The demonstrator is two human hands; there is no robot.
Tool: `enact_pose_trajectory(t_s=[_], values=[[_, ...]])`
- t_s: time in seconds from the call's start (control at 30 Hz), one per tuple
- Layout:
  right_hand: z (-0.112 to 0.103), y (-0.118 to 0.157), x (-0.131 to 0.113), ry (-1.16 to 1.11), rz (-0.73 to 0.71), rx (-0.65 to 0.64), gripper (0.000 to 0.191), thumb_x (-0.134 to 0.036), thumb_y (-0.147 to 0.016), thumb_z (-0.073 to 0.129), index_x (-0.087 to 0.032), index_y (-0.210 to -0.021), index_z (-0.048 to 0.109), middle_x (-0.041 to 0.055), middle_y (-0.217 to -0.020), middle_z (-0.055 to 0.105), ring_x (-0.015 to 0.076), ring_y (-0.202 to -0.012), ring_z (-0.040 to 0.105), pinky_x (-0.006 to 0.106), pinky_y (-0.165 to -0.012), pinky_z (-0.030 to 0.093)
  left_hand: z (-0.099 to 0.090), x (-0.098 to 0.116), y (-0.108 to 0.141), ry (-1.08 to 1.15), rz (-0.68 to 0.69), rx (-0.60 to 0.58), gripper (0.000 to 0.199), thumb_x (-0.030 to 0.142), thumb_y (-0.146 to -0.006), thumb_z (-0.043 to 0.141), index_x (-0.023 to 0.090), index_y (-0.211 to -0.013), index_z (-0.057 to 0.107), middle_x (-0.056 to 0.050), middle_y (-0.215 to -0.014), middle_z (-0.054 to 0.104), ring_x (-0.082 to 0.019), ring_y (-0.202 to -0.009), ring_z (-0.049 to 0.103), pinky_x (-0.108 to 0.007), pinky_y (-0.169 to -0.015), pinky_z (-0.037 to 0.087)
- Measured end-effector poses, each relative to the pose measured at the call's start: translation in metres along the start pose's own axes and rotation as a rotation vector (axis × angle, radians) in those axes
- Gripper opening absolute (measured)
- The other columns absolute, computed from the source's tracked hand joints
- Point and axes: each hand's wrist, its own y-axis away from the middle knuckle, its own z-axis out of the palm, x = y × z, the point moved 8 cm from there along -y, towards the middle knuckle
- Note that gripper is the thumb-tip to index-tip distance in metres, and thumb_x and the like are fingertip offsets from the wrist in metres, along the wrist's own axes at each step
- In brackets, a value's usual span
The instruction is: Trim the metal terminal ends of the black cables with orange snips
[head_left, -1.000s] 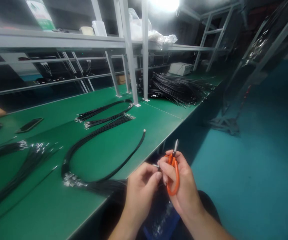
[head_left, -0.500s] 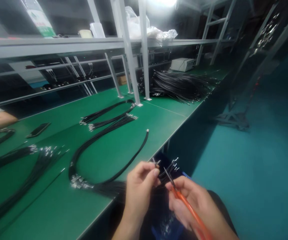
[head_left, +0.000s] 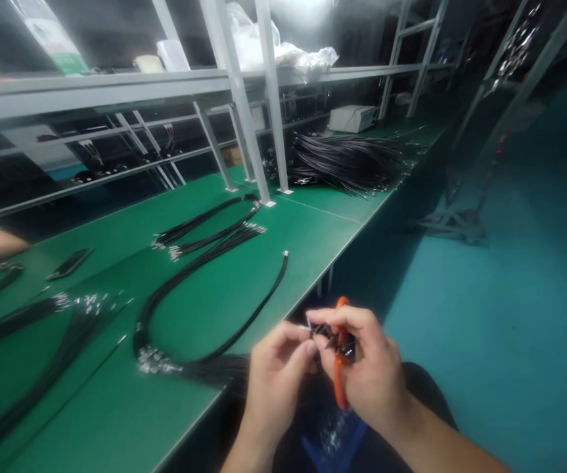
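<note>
My left hand [head_left: 278,378] is closed, thumb and forefinger pinching the end of a thin black cable whose tip is mostly hidden by the fingers. My right hand [head_left: 369,358] meets it just off the table edge; its thumb and forefinger reach to the same cable end. Tucked in that right hand is a pair of orange-handled cutters [head_left: 341,384], the metal jaws pointing left towards the left hand. A bundle of black cables [head_left: 214,369] runs from the table to beneath my left hand.
Looped black cables [head_left: 165,289] with metal ends lie on the green table [head_left: 209,315]. Further off are a large cable pile [head_left: 347,161], shelf posts [head_left: 273,98] and a phone [head_left: 69,263]. Another person's arm [head_left: 0,246] rests at the left. Below my hands is a blue bin [head_left: 357,440].
My right hand has turned the cutters from pointing up and forward to lying across the palm. Its fingertips have moved left to the cable end at my left hand.
</note>
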Motion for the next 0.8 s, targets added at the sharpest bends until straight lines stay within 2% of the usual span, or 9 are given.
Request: enact_pose_trajectory(t_s=[0.1,0.3,0.47,0.57,0.67,0.73,0.8], values=[[0.001,0.002,-0.002,0.063,-0.035,0.039,0.040,-0.002,-0.072,0.065,-0.030,-0.099,0.057,0.0000,-0.096,0.071,0.0185,-0.080,0.067,0.028,-0.066,0.052,0.000,0.003,-0.001,-0.021,0.025,0.015,0.012,0.022,-0.078,0.068,0.015,-0.070,0.062,0.001,-0.067,0.060,-0.011,-0.062,0.055,-0.019,-0.058,0.046],[0.006,0.001,0.001,0.065,0.070,0.049,0.032,-0.007,-0.074,0.065,-0.028,-0.095,0.055,0.0012,-0.090,0.070,0.0179,-0.070,0.067,0.026,-0.055,0.052,0.001,0.001,0.001,0.003,0.029,0.013,0.006,0.022,-0.079,0.066,0.016,-0.077,0.064,0.000,-0.071,0.063,-0.012,-0.064,0.058,-0.020,-0.059,0.048],[-0.004,0.006,-0.002,0.143,-0.044,0.137,0.035,-0.005,-0.074,0.064,-0.030,-0.097,0.056,-0.0007,-0.084,0.069,0.0181,-0.074,0.066,0.028,-0.063,0.052,-0.001,0.002,0.002,0.021,0.040,0.043,0.009,0.022,-0.078,0.068,0.016,-0.073,0.065,0.000,-0.070,0.062,-0.011,-0.061,0.057,-0.019,-0.057,0.047],[-0.015,0.011,0.002,0.195,-0.016,0.179,0.037,-0.005,-0.071,0.065,-0.029,-0.099,0.058,-0.0005,-0.081,0.067,0.0164,-0.066,0.062,0.028,-0.064,0.052,-0.006,0.000,0.000,0.056,0.042,0.092,0.008,0.022,-0.077,0.069,0.016,-0.074,0.065,0.001,-0.071,0.062,-0.008,-0.055,0.056,-0.019,-0.053,0.047],[-0.021,0.021,0.015,0.029,0.212,0.142,0.038,-0.012,-0.067,0.071,-0.027,-0.100,0.061,0.0027,-0.084,0.067,0.0174,-0.066,0.061,0.030,-0.065,0.052,-0.009,-0.003,-0.003,0.059,0.044,0.119,0.007,0.022,-0.077,0.069,0.017,-0.075,0.065,0.002,-0.073,0.063,-0.008,-0.053,0.057,-0.019,-0.053,0.047],[-0.012,0.033,0.026,-0.207,0.446,0.038,0.036,-0.014,-0.063,0.073,-0.024,-0.097,0.063,0.0043,-0.082,0.068,0.0187,-0.068,0.063,0.030,-0.063,0.052,-0.010,-0.005,-0.005,0.048,0.053,0.135,0.005,0.021,-0.078,0.068,0.017,-0.076,0.065,0.002,-0.076,0.063,-0.008,-0.054,0.058,-0.020,-0.055,0.048],[0.004,0.048,0.034,-0.423,0.681,-0.098,0.030,-0.016,-0.061,0.074,-0.020,-0.089,0.065,0.0041,-0.074,0.068,0.0166,-0.060,0.062,0.025,-0.054,0.050,-0.010,-0.007,-0.006,0.032,0.067,0.151,0.003,0.019,-0.078,0.068,0.018,-0.078,0.065,0.002,-0.078,0.064,-0.008,-0.056,0.059,-0.020,-0.056,0.049]])
